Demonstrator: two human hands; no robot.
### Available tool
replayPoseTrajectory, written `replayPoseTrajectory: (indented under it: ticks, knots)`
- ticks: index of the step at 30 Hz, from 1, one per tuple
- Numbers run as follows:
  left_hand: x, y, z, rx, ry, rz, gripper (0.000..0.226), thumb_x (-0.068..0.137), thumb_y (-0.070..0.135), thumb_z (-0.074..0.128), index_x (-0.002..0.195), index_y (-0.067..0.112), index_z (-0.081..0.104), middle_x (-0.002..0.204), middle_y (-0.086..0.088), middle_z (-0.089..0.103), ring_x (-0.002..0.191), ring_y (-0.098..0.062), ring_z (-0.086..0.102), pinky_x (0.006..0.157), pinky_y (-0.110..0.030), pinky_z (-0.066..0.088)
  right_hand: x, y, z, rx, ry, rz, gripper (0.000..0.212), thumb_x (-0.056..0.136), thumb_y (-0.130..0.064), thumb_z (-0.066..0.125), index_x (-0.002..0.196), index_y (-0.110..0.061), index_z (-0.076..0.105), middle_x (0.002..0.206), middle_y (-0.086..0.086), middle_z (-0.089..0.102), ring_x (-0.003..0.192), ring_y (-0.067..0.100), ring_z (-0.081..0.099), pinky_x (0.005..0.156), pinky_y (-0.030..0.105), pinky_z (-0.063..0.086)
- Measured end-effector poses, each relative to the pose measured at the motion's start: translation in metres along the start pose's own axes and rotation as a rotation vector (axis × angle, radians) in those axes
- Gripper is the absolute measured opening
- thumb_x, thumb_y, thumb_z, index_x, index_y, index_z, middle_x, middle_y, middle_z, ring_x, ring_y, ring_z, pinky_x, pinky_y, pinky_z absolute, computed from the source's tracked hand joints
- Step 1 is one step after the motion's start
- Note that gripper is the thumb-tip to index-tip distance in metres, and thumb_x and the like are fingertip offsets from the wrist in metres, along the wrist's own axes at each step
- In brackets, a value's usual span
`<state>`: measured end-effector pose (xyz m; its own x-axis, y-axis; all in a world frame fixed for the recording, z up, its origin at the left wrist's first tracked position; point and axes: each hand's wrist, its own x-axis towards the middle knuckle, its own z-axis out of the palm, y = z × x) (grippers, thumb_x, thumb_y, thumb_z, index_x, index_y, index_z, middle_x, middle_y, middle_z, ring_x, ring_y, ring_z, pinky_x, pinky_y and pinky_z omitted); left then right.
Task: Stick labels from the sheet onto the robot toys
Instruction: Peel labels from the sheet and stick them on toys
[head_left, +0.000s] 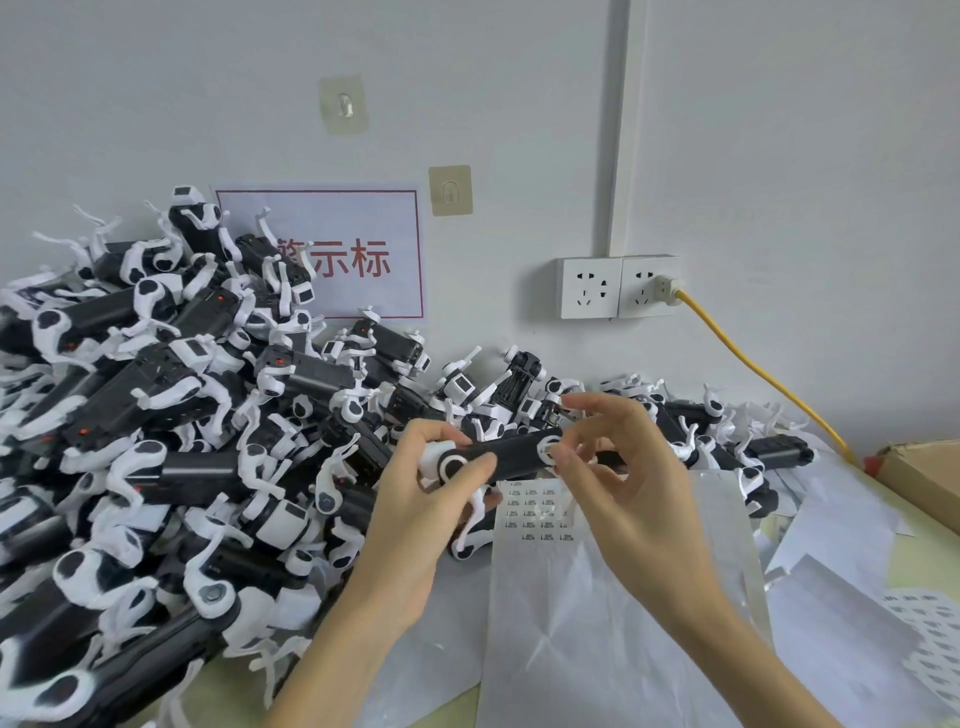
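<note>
big heap of black-and-white robot toys (171, 415) fills the left half of the table, piled up vs the wall, spilling right behind the hands. on the wall a paper sign (358, 254) w/ red border and red characters, partly hidden by the pile, plus two sockets (618, 286), a yellow cable (753, 364) plugged into the right one. cardboard box (924, 478) at the far right edge.

down front, a long backing sheet (597, 597) lies flat on the table, just a small block of labels (540, 514) at its top end (print too small to read). more loose sheets (857, 597) to the right.

now the action: one robot toy (509, 452) held up over the sheet's top end, lying sideways. left hand (415, 514) grips its white-jointed left end, thumb curled over the round joint. right hand (623, 467) at the toy's right end, thumb and forefinger pinched together at the white joint, other fingers fanned out. whether a label sits under those fingertips, can't tell.
</note>
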<state>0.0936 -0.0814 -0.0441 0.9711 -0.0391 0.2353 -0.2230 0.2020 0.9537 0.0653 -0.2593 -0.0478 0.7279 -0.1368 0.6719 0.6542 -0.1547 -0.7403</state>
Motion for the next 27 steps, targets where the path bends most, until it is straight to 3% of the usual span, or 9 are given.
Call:
replayPoseTrajectory:
  ticks: [4, 8, 11, 13, 15, 18, 20, 23, 27]
  knots:
    - [0.000, 0.006, -0.010, 0.191, -0.101, 0.015, 0.037, 0.079, 0.026, 0.092, 0.102, 0.021, 0.063, 0.094, -0.017, 0.074, 0.084, -0.034, 0.076, 0.077, -0.040, 0.066, 0.003, 0.004, -0.008, -0.020, 0.007, -0.014, 0.029, 0.097, -0.007, 0.072, 0.116, -0.029, 0.067, 0.092, -0.004, 0.067, 0.091, 0.016, 0.060, 0.079, 0.027, 0.058]
    - [0.002, 0.011, -0.017, 0.314, -0.090, 0.047, 0.040, 0.073, 0.036, 0.093, 0.096, 0.024, 0.063, 0.081, -0.009, 0.074, 0.062, -0.015, 0.062, 0.053, -0.018, 0.045, 0.002, 0.007, -0.005, -0.031, -0.005, -0.003, 0.028, 0.097, -0.007, 0.073, 0.111, -0.032, 0.069, 0.090, -0.002, 0.067, 0.093, 0.021, 0.061, 0.082, 0.043, 0.062]
    - [0.002, 0.013, -0.021, 0.369, -0.111, 0.078, 0.039, 0.071, 0.039, 0.091, 0.097, 0.025, 0.065, 0.087, -0.003, 0.075, 0.074, -0.016, 0.068, 0.065, -0.027, 0.052, 0.000, 0.009, -0.001, -0.041, -0.007, -0.005, 0.025, 0.097, -0.008, 0.073, 0.110, -0.030, 0.070, 0.090, -0.002, 0.068, 0.093, 0.023, 0.064, 0.082, 0.050, 0.061]
    - [0.000, 0.012, -0.019, 0.460, -0.164, 0.132, 0.032, 0.081, 0.026, 0.089, 0.106, 0.033, 0.069, 0.106, 0.010, 0.074, 0.102, -0.007, 0.070, 0.089, -0.035, 0.055, -0.001, 0.009, -0.001, -0.073, -0.008, -0.009, 0.024, 0.096, -0.010, 0.073, 0.109, -0.029, 0.070, 0.090, -0.005, 0.069, 0.095, 0.023, 0.065, 0.085, 0.048, 0.060]
    - [-0.003, 0.010, -0.015, 0.507, -0.207, 0.189, 0.035, 0.089, 0.013, 0.081, 0.114, 0.036, 0.072, 0.117, 0.012, 0.069, 0.118, -0.003, 0.063, 0.102, -0.036, 0.050, -0.001, 0.008, -0.001, -0.084, -0.011, -0.005, 0.023, 0.096, -0.011, 0.073, 0.108, -0.030, 0.070, 0.090, -0.006, 0.070, 0.097, 0.023, 0.066, 0.087, 0.041, 0.059]
    - [-0.004, 0.010, -0.009, 0.426, -0.183, 0.188, 0.025, 0.089, 0.014, 0.083, 0.103, 0.035, 0.080, 0.116, 0.011, 0.068, 0.115, -0.005, 0.067, 0.100, -0.028, 0.049, -0.001, 0.006, -0.002, -0.079, -0.015, -0.012, 0.024, 0.096, -0.011, 0.074, 0.109, -0.031, 0.070, 0.091, -0.005, 0.070, 0.097, 0.022, 0.066, 0.087, 0.031, 0.057]
    - [-0.004, 0.011, -0.006, 0.332, -0.159, 0.159, 0.017, 0.082, 0.028, 0.089, 0.096, 0.035, 0.083, 0.112, 0.012, 0.071, 0.112, -0.005, 0.069, 0.098, -0.025, 0.050, -0.001, 0.005, -0.001, -0.081, -0.030, -0.020, 0.025, 0.096, -0.010, 0.074, 0.109, -0.031, 0.070, 0.091, -0.005, 0.070, 0.096, 0.022, 0.065, 0.086, 0.027, 0.056]
    - [-0.005, 0.011, -0.004, 0.291, -0.096, 0.170, 0.024, 0.069, 0.046, 0.087, 0.090, 0.034, 0.086, 0.109, 0.017, 0.074, 0.115, -0.001, 0.067, 0.097, -0.022, 0.047, -0.003, 0.005, 0.001, -0.087, -0.053, -0.031, 0.024, 0.096, -0.012, 0.073, 0.112, -0.030, 0.069, 0.093, -0.005, 0.069, 0.093, 0.022, 0.064, 0.085, 0.022, 0.053]
    - [-0.004, 0.009, -0.005, 0.261, -0.079, 0.127, 0.027, 0.064, 0.048, 0.087, 0.087, 0.034, 0.087, 0.111, 0.021, 0.071, 0.116, 0.002, 0.065, 0.099, -0.024, 0.046, -0.005, 0.003, 0.002, -0.129, -0.070, -0.068, 0.021, 0.096, -0.023, 0.070, 0.114, -0.033, 0.069, 0.096, -0.004, 0.069, 0.095, 0.026, 0.062, 0.085, 0.031, 0.054]
